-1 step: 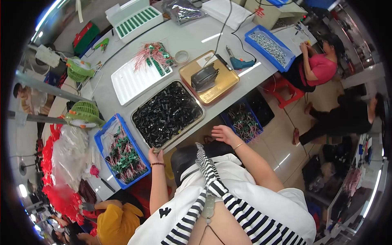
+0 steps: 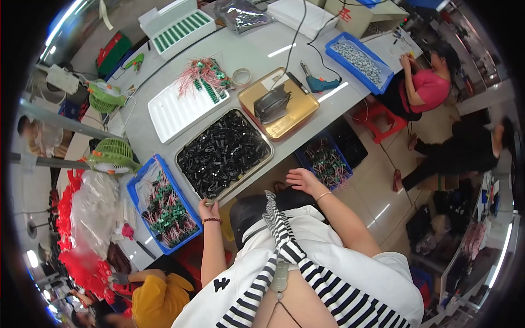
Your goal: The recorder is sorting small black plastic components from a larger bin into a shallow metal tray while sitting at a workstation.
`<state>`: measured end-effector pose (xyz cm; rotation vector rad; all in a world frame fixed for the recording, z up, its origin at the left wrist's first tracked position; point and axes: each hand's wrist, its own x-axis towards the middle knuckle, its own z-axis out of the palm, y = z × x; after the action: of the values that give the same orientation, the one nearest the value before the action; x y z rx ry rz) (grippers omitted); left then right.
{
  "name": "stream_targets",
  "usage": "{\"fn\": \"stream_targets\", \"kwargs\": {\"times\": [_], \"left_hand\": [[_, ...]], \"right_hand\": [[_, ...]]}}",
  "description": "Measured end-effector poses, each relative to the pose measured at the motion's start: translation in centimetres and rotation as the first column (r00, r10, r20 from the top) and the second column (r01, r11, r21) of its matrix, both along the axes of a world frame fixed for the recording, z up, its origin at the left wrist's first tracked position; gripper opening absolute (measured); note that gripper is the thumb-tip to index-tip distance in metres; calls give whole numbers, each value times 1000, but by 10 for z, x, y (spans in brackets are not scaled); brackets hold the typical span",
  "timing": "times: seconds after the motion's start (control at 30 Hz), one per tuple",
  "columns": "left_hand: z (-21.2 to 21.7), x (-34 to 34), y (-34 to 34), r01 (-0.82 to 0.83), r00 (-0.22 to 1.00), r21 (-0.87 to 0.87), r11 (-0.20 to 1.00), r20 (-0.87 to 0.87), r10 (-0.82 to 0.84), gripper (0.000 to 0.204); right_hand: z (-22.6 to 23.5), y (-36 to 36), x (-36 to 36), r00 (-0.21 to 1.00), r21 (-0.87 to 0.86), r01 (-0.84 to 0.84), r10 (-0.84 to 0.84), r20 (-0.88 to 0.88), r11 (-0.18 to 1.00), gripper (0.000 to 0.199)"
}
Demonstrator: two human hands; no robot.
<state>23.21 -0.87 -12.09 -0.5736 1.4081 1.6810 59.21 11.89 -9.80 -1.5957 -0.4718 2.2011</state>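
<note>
My left hand (image 2: pixel 208 210) grips the near corner of a shallow metal tray (image 2: pixel 261 167), thumb and fingers closed on its rim. Small black plastic parts (image 2: pixel 221 150) fill the tray, which lies at the table's front edge. Off to the right, my right hand (image 2: pixel 304 181) is held beyond the table edge with its fingers apart and nothing in it. Past that hand, lower down, sits a blue bin (image 2: pixel 346 174) of green circuit boards with pink wires. A second blue bin (image 2: pixel 192 236) of wired boards stands just left of my left hand.
A gold tin (image 2: pixel 298 117) with a dark bag on it adjoins the tray. Behind are a white ribbed tray (image 2: pixel 169 117), a tape roll (image 2: pixel 241 77) and a teal electric screwdriver (image 2: pixel 321 83). Green fans (image 2: pixel 112 156) stand left. A co-worker (image 2: pixel 429 85) sits right; another (image 2: pixel 158 298) is lower left.
The view has shifted very slightly. Both my hands keep nearly the same pose, and the tray has not visibly moved.
</note>
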Motion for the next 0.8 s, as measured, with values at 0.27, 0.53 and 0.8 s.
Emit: {"fn": "stream_targets", "kwargs": {"times": [0.27,0.53,0.8], "left_hand": [[-12,-12,8,-13,996,25,1000,91,11,33],[3,41,-112,729,545,-262,633,-337,-768,14],[37,41,-201,892,50,-437,116,-160,-986,16]], "right_hand": [[-28,-40,82,942,-27,333,-331,55,943,45],[-2,-147,146,872,80,213,-226,435,974,26],[87,-195,148,804,105,-413,308,509,905,22]]}}
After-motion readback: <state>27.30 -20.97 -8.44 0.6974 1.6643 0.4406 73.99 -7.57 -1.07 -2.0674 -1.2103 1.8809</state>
